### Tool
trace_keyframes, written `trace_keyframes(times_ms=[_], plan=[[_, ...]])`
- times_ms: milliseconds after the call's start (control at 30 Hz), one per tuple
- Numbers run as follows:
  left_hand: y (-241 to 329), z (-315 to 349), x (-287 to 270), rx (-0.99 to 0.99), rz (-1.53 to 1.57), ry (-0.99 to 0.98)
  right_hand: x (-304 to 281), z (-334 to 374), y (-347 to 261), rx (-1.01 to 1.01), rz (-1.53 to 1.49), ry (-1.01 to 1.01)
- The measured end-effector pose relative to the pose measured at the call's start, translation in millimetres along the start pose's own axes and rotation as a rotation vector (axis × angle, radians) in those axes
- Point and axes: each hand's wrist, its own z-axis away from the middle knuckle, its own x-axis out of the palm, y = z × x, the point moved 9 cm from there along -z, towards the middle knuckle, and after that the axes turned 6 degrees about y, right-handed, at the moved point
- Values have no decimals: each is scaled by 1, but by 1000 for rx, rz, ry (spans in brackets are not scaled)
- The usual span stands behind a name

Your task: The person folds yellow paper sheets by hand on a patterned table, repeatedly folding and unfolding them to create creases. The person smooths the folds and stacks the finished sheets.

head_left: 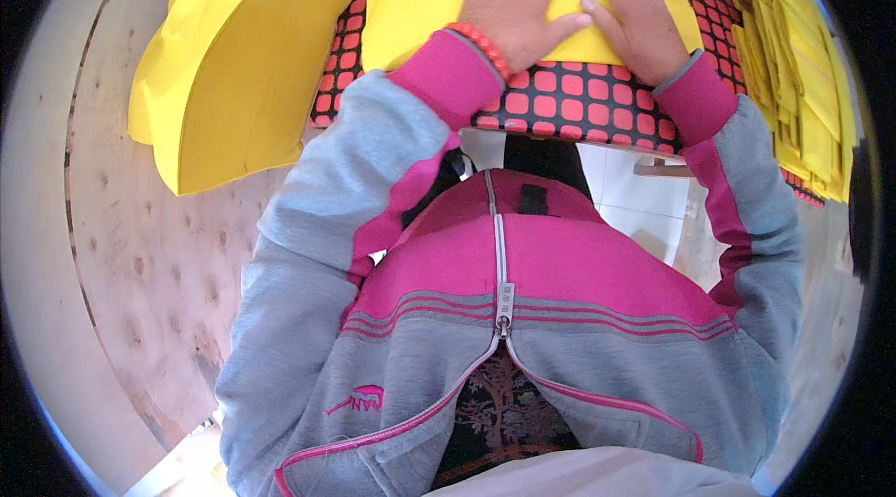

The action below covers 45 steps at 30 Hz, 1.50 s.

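A flat yellow strip of folded cloth or felt (411, 16) lies across the red and black checked table cover (569, 100) in front of me. My left hand (513, 12) rests flat on its middle, fingers spread and pointing away, with a red bead bracelet at the wrist. On the strip's right part lies my right hand (639, 21), fingers stretched out and angled toward the left one. The two thumbs come close to each other near the middle of the strip. Neither hand grips anything.
At the left, a large stack of yellow sheets (252, 68) hangs over the table's edge. Several folded yellow pieces (793, 77) are piled at the right. A pale wooden board (159, 282) stretches along the left. My lap is below the table's near edge.
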Motion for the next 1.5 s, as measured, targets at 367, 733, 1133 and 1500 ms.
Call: trace_keyframes(times_ms=[367, 733, 1133, 1500], plan=[[-104, 68, -40, -213, -96, -151, -10, 27, 53, 3, 160, 29], [-106, 70, -39, -268, -153, -270, -48, 6, 57, 295, 617, -203], [-109, 73, -39, -309, -70, -254, 45, -59, -106, -39, 39, 89], [-107, 70, -40, -273, -195, -355, -15, 28, 85, 204, 72, -41]])
